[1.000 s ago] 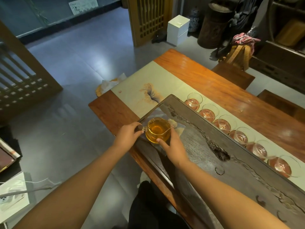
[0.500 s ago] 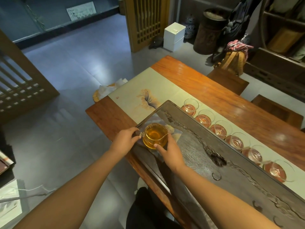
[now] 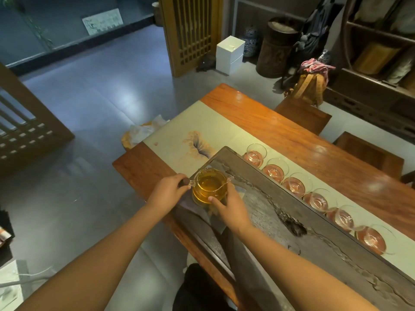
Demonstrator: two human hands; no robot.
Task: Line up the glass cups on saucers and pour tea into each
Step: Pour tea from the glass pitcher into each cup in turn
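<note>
A glass pitcher (image 3: 208, 186) of amber tea is at the near left corner of the dark stone tea tray (image 3: 314, 223). My left hand (image 3: 168, 194) grips its dark handle. My right hand (image 3: 229, 207) cups the pitcher's near side, fingers curled against the glass. Several empty glass cups on reddish saucers stand in a row along the tray's far edge, from the first cup (image 3: 255, 154) to the last cup (image 3: 372, 239), on a pale table runner (image 3: 202, 129).
The long wooden table (image 3: 292, 131) holds the tray and runner. Wooden stools (image 3: 303, 115) stand at its far side. A bin with white paper (image 3: 143, 133) sits on the floor at the table's left end. A white box (image 3: 230, 53) and shelves lie farther back.
Both hands stay on the pitcher. The pitcher seems to have risen slightly off the tray corner; the camera view has shifted a little.
</note>
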